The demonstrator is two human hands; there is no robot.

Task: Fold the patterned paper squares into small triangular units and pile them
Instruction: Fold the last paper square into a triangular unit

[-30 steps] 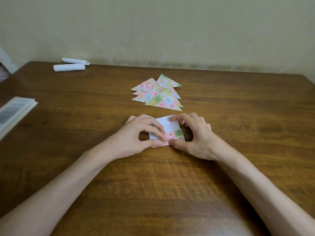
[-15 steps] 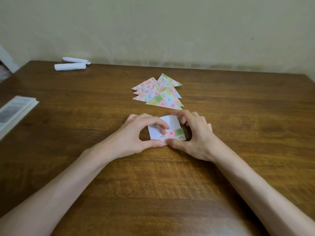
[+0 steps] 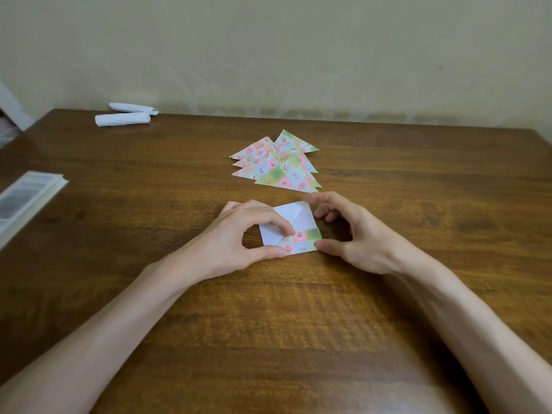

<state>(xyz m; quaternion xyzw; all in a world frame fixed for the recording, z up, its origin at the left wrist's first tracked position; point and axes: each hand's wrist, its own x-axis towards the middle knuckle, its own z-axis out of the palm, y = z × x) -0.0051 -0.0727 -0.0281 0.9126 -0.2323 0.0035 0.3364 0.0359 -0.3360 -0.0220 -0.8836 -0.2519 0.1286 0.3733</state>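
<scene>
- The left hand [image 3: 239, 234] pinches the paper square [image 3: 298, 215]. Its curled forefinger presses down on the white face just above the turned-up strip, and its thumb sits at the near edge, at about 7 o'clock on the sheet.
- The right hand [image 3: 358, 237] is arched over the sheet's right side and holds it. Its thumb tip is against the near right corner at 4 o'clock, and its forefinger reaches to the far corner at 12 o'clock.
- The wooden desk [image 3: 298, 324] carries everything, and both forearms lie across its near half.
- A book [image 3: 27, 198], blurred, lies at the desk's left edge, at 9 o'clock from the hands and well apart from them.
- A pile of folded triangles [image 3: 277, 162] lies at 12 o'clock from the hands, near them but not touching. The pieces overlap loosely with their patterned sides up.
- The paper square lies flat at the desk's middle, white side up. Its near edge is folded over into a patterned strip of pink, green and blue.
- Two white paper rolls [image 3: 122, 118] lie side by side at the far left, at 10 o'clock, by the wall.
</scene>
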